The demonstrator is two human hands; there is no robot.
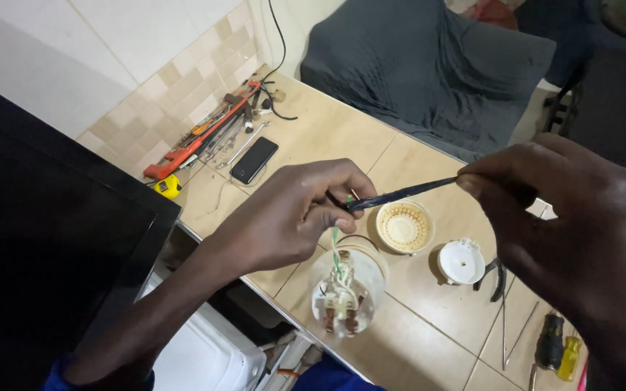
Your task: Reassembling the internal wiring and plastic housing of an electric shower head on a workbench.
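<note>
My left hand (291,213) pinches one end of a thin dark strip, like black tape (400,193), stretched taut across to my right hand (581,224), which pinches its other end. Both hands hover above a tiled counter (342,137). From the left hand's fingers a green and white wire runs down to a clear lamp fitting (343,293) with wiring and metal contacts inside. It hangs or rests near the counter's front edge; I cannot tell which.
A round perforated cream disc (404,226) and a white round cap (461,261) lie on the counter, with pliers (498,279) and screwdrivers (556,347) at right. A black phone (254,160), yellow tape measure (169,186) and red-handled tools (201,137) lie by the wall. A dark screen (45,246) fills the left.
</note>
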